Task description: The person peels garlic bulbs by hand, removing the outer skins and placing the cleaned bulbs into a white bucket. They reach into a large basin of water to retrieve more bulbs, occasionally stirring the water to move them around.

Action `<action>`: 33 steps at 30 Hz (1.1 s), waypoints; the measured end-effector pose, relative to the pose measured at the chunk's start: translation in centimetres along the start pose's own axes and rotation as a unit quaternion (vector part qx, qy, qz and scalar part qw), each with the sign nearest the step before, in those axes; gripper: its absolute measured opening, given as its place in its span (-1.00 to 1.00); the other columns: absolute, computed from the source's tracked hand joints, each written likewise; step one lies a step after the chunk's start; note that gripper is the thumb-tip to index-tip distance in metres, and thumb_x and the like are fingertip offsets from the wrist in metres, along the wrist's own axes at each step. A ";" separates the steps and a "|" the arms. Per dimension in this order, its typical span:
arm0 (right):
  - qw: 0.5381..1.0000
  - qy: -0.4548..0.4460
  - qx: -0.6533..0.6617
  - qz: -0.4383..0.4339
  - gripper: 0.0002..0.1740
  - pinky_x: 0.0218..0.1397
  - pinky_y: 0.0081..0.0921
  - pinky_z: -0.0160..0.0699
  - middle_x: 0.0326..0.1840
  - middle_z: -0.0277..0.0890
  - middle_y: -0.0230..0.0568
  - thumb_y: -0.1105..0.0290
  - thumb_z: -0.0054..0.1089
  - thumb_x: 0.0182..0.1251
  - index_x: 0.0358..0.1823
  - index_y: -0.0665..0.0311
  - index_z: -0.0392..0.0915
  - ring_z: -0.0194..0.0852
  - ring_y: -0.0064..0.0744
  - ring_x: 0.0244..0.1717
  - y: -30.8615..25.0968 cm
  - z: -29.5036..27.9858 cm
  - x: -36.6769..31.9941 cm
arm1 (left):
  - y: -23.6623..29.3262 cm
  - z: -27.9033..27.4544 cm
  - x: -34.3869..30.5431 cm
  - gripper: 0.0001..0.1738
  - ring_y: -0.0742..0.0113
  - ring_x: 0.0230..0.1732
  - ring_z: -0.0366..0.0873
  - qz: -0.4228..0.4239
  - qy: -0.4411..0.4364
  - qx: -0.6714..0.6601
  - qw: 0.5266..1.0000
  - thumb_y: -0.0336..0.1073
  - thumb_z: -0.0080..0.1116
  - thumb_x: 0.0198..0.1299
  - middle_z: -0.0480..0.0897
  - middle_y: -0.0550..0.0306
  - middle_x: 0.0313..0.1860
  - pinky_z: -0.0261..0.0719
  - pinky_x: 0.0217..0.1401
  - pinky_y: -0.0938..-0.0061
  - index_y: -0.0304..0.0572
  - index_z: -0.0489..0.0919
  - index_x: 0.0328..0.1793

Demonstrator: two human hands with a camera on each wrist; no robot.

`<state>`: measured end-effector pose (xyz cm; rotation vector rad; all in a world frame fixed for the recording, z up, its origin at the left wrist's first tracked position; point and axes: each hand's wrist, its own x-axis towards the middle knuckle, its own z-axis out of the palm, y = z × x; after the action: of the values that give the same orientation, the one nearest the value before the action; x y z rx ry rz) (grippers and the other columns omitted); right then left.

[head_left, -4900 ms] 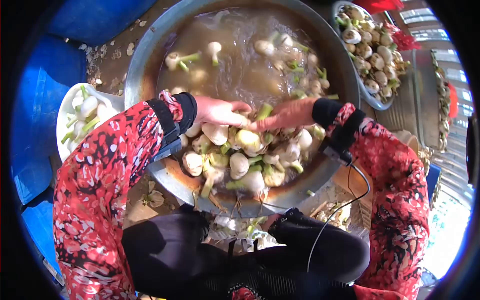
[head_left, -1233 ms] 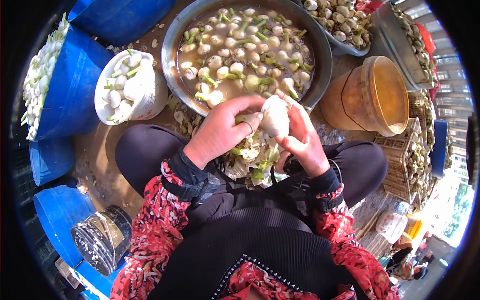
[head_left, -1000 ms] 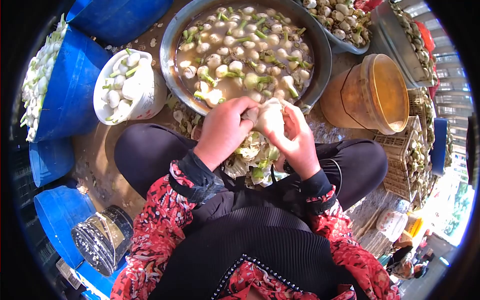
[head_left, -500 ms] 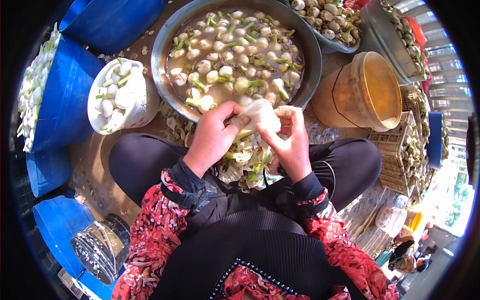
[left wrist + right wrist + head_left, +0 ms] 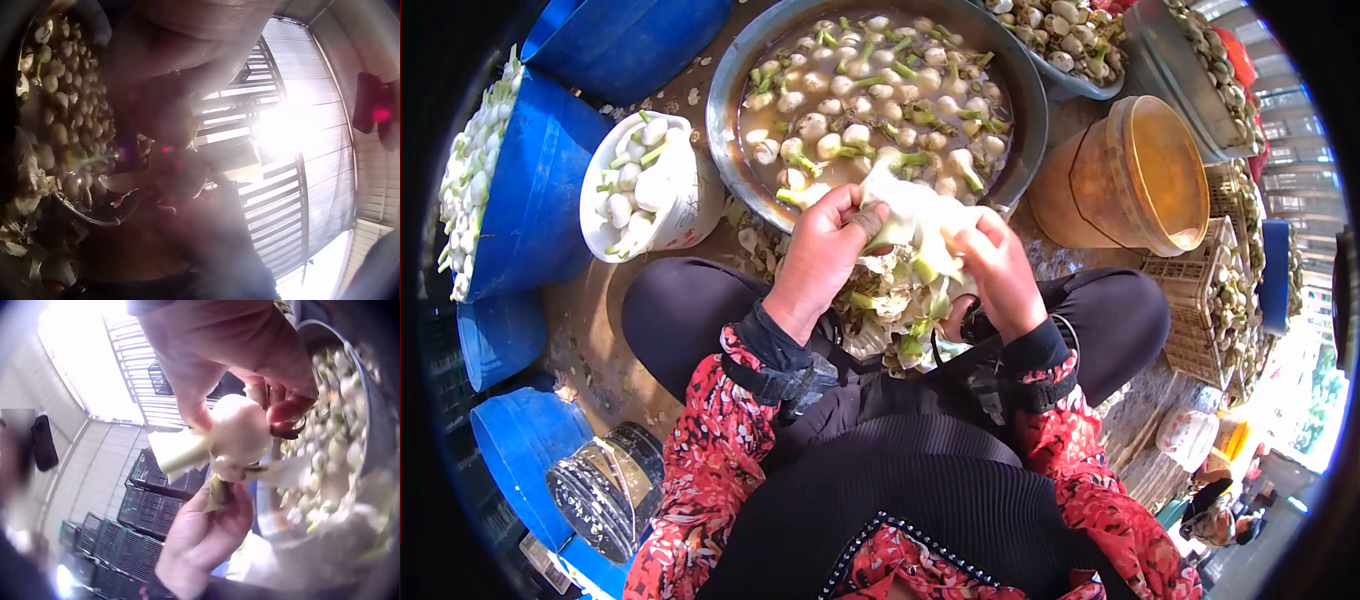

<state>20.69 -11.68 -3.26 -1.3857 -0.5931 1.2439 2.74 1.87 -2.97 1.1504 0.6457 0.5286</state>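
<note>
In the head view both hands are raised over the lap at the basin's near edge. The right hand (image 5: 1002, 270) grips a pale bulb (image 5: 935, 222), overexposed there. The right wrist view shows the bulb (image 5: 240, 428) clearly, with a cut stem, held between the thumb and fingers of the right hand (image 5: 231, 340). Below it, the left hand (image 5: 206, 540) pinches a greenish-white strip (image 5: 219, 492) at the bulb's underside. White skin spreads between the left hand (image 5: 815, 255) and the bulb. Glare blurs the left wrist view.
A metal basin (image 5: 722, 130) holds water and many floating bulbs. A white bucket (image 5: 700, 205) of cleaned bulbs stands left, beside blue tubs (image 5: 550, 170). To the right are an orange-brown bucket (image 5: 1080, 195) and crates (image 5: 1190, 290). Peelings (image 5: 880, 300) are heaped between the legs.
Compared with half a second ago, the hands are farther apart, and pale skin now stretches between them beyond the bulb. Earlier, the hands were down among bulbs in the basin.
</note>
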 end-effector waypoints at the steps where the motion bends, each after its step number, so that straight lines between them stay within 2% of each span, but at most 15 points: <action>1: 0.986 -0.036 0.159 0.035 -0.55 0.05 -0.42 0.59 0.08 0.55 -0.20 0.13 0.17 0.50 0.20 0.33 0.46 0.54 -0.43 0.01 1.4 -0.9 0.1 | 0.6 0.1 -0.1 -0.76 0.58 -0.08 0.64 -0.021 0.010 -0.044 0.999 -0.27 0.16 0.47 0.70 0.28 -0.06 0.72 -0.04 0.50 -0.22 0.60 0.14; 2: 0.986 -0.036 0.159 0.034 -0.55 0.05 -0.42 0.59 0.08 0.55 -0.20 0.13 0.17 0.50 0.20 0.33 0.46 0.54 -0.43 0.01 0.9 -0.1 -0.3 | 1.2 0.2 -0.3 -0.75 0.56 -0.09 0.65 -0.042 0.020 -0.087 0.995 -0.24 0.17 0.47 0.70 0.28 -0.05 0.74 -0.07 0.48 -0.19 0.61 0.14; 4: 0.887 0.013 0.451 0.093 -0.48 0.00 -0.42 0.61 0.10 0.55 -0.14 0.05 0.11 0.51 0.25 0.33 0.44 0.53 -0.36 -0.04 -0.4 2.0 -1.1 | 2.0 -0.4 -0.3 -0.74 0.53 -0.14 0.67 -0.034 0.062 -0.105 0.992 -0.20 0.17 0.47 0.72 0.25 -0.06 0.72 -0.12 0.50 -0.15 0.61 0.15; 6: 0.826 -0.060 0.559 0.037 -0.40 -0.01 -0.42 0.63 0.17 0.52 -0.05 0.01 0.05 0.54 0.32 0.37 0.36 0.52 -0.29 0.00 -0.5 0.8 -0.5 | 2.5 -1.4 -0.3 -0.72 0.52 -0.16 0.67 -0.034 0.059 -0.015 0.998 -0.18 0.21 0.45 0.74 0.24 -0.10 0.66 -0.12 0.55 -0.17 0.64 0.12; 8: 0.861 -0.005 0.508 0.024 -0.47 -0.03 -0.41 0.65 0.16 0.52 -0.03 0.10 0.03 0.55 0.32 0.35 0.34 0.57 -0.25 0.01 -0.4 -0.7 -0.5 | 3.8 -0.9 -1.4 -0.67 0.41 -0.16 0.67 -0.018 -0.070 0.355 0.932 -0.22 0.31 0.33 0.75 0.14 -0.17 0.59 0.01 0.49 -0.27 0.66 0.12; 10: 0.904 0.030 0.425 0.024 -0.50 -0.03 -0.41 0.66 0.15 0.53 -0.04 0.15 0.02 0.55 0.33 0.33 0.32 0.60 -0.23 -0.03 -0.2 -0.5 -0.5 | 1.6 -1.2 -1.9 -0.56 0.37 -0.08 0.68 -0.082 -0.205 0.438 0.872 -0.26 0.35 0.26 0.73 0.07 -0.10 0.60 0.08 0.42 -0.25 0.62 0.23; 11: 0.938 0.065 0.340 0.031 -0.52 -0.04 -0.40 0.66 0.13 0.54 -0.04 0.19 0.01 0.55 0.34 0.31 0.30 0.63 -0.21 -0.07 0.0 -0.1 -0.7 | 1.1 -0.7 -2.1 -0.33 0.32 0.14 0.64 -0.028 -0.148 0.457 0.877 -0.26 0.47 0.15 0.67 0.01 0.12 0.58 0.22 0.39 -0.20 0.51 0.39; 12: 0.940 0.066 0.331 0.055 -0.56 -0.06 -0.37 0.68 0.12 0.55 -0.05 0.24 0.00 0.56 0.33 0.28 0.29 0.66 -0.21 -0.12 0.3 0.5 -0.9 | 1.4 0.2 -1.8 -0.33 0.32 0.14 0.64 -0.032 -0.146 0.456 0.877 -0.26 0.47 0.15 0.67 0.01 0.12 0.58 0.22 0.39 -0.20 0.51 0.39; 14: 0.950 0.079 0.296 0.065 -0.61 -0.11 -0.38 0.69 0.11 0.54 -0.07 0.26 -0.03 0.58 0.30 0.27 0.29 0.66 -0.26 -0.14 0.0 2.2 -1.2 | 2.5 1.9 -0.9 -0.12 0.24 0.33 0.53 0.185 -0.055 0.340 0.920 -0.26 0.57 0.04 0.54 -0.01 0.33 0.50 0.36 0.39 -0.15 0.38 0.50; 18: 0.978 0.006 0.201 0.054 -0.66 -0.14 -0.46 0.66 -0.01 0.51 -0.25 0.22 0.05 0.59 0.20 0.28 0.42 0.60 -0.42 -0.11 -1.0 2.9 -1.5 | 0.7 1.0 -0.6 -0.17 0.29 0.34 0.48 0.149 -0.062 0.319 0.934 -0.43 0.49 0.12 0.50 0.03 0.34 0.47 0.40 0.40 -0.25 0.34 0.51; 19: 0.998 0.051 0.045 -0.003 -0.63 -0.14 -0.49 0.63 -0.02 0.50 -0.28 0.20 0.11 0.56 0.20 0.28 0.47 0.58 -0.44 -0.10 -1.8 2.9 -1.6 | 0.7 0.9 -0.6 -0.17 0.29 0.34 0.48 0.148 -0.063 0.320 0.934 -0.43 0.49 0.12 0.50 0.03 0.34 0.47 0.40 0.40 -0.25 0.34 0.51; 21: 0.948 0.134 -0.225 -0.181 -0.54 -0.16 -0.57 0.55 -0.04 0.47 -0.30 0.17 0.31 0.44 0.23 0.28 0.54 0.56 -0.48 -0.09 -1.6 2.7 -1.0 | 0.7 0.4 -0.6 -0.20 0.33 0.30 0.50 0.030 -0.073 0.155 0.985 -0.45 0.46 0.15 0.49 0.07 0.32 0.49 0.37 0.45 -0.29 0.33 0.51; 25: 0.954 0.089 -0.212 -0.191 -0.66 -0.09 -0.59 0.54 -0.12 0.48 -0.35 0.35 0.44 0.32 0.02 0.37 0.59 0.52 -0.55 -0.16 -2.5 3.2 -1.2 | 1.4 0.9 -1.0 -0.18 0.37 0.28 0.50 0.062 -0.112 0.189 0.974 -0.43 0.43 0.19 0.46 0.09 0.36 0.50 0.35 0.48 -0.26 0.29 0.56; 31: 0.985 0.111 0.026 -0.128 -0.89 -0.12 -0.65 0.49 -0.24 0.56 -0.49 0.51 0.28 0.43 -0.08 0.35 0.60 0.47 -0.70 -0.25 -3.5 3.2 -0.8 | 2.0 1.0 -1.0 -0.06 0.31 0.35 0.47 0.101 -0.114 0.092 0.984 -0.53 0.37 0.02 0.50 0.02 0.39 0.41 0.42 0.41 -0.20 0.24 0.60; 33: 0.989 0.080 0.049 -0.117 -0.90 -0.17 -0.64 0.50 -0.27 0.57 -0.47 0.53 0.25 0.43 -0.10 0.37 0.58 0.48 -0.70 -0.29 -3.6 2.8 -0.5 | 2.8 1.2 -1.5 0.01 0.33 0.33 0.48 0.008 -0.177 0.018 0.984 -0.51 0.34 0.01 0.51 -0.01 0.36 0.41 0.41 0.42 -0.19 0.16 0.64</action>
<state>19.06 -10.18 0.77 -1.2797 -0.5588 0.9527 2.35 0.95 0.26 1.2468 0.3398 0.3144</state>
